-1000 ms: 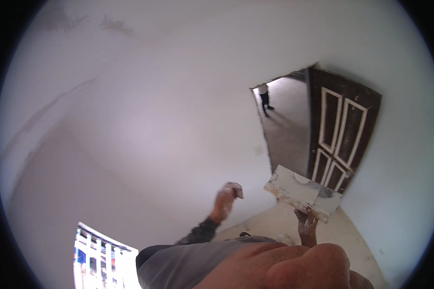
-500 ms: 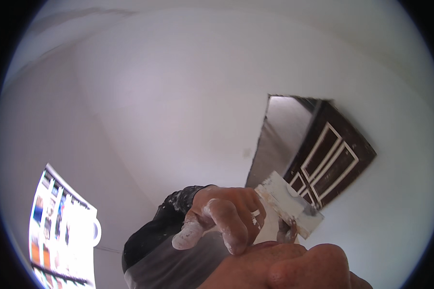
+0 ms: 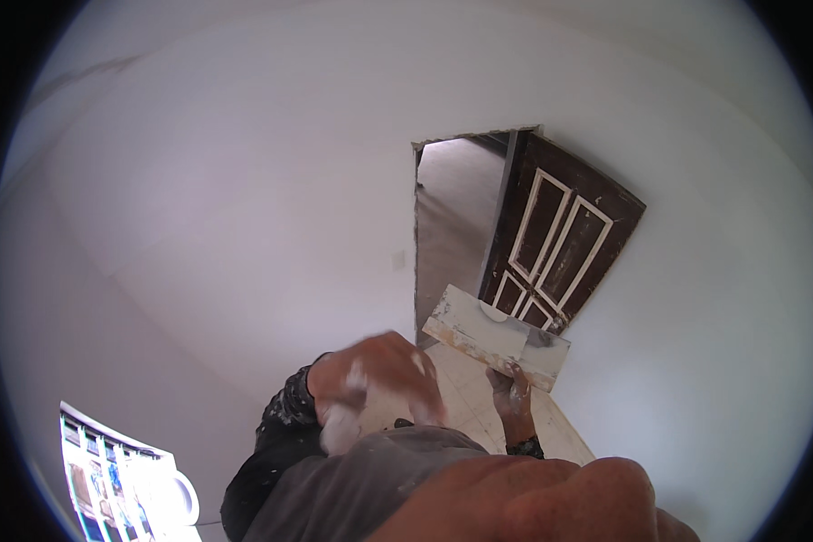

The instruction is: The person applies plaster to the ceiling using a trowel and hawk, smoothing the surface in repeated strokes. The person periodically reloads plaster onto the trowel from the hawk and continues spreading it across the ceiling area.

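My left hand (image 3: 378,378) is raised in front of my chest, its fingers bent down and blurred by motion. White paste coats the thumb and fingertips, and I see nothing held between them. Further right and lower, my right hand (image 3: 512,393) grips a plastering trowel (image 3: 501,336) from beneath. The trowel is a wide, flat, rectangular blade smeared with white and brownish plaster, tilted down toward the right. White flecks mark the fingers of the right hand.
Pale plastered walls (image 3: 262,181) surround me. Ahead is a rough-edged doorway (image 3: 456,217) with a dark brown panelled door (image 3: 565,239) standing ajar. A bright barred window (image 3: 108,479) is at lower left. Light floor tiles (image 3: 465,406) show below the trowel.
The view has tilted, so the doorway sits further left and higher. My right hand and the trowel have come away from my face and show more fully. My left hand has shifted left.
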Demonstrator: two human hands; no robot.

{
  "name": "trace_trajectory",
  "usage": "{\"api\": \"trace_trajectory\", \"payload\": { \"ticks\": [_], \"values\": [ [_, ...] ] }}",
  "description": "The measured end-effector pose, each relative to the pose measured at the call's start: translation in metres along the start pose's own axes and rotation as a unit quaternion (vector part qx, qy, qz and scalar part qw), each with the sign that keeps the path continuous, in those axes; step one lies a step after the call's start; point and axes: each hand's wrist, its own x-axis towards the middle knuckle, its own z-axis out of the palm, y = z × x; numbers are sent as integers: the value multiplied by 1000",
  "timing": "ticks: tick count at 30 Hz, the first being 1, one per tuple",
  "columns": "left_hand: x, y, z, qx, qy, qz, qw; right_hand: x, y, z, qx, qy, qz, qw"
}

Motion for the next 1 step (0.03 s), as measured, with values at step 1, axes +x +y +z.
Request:
{"api": "trace_trajectory", "payload": {
  "ticks": [1],
  "values": [
    [-2,-1,-1,-5,2,5,1000,-1,-2,2,-1,10,0,1000]
  ]
}}
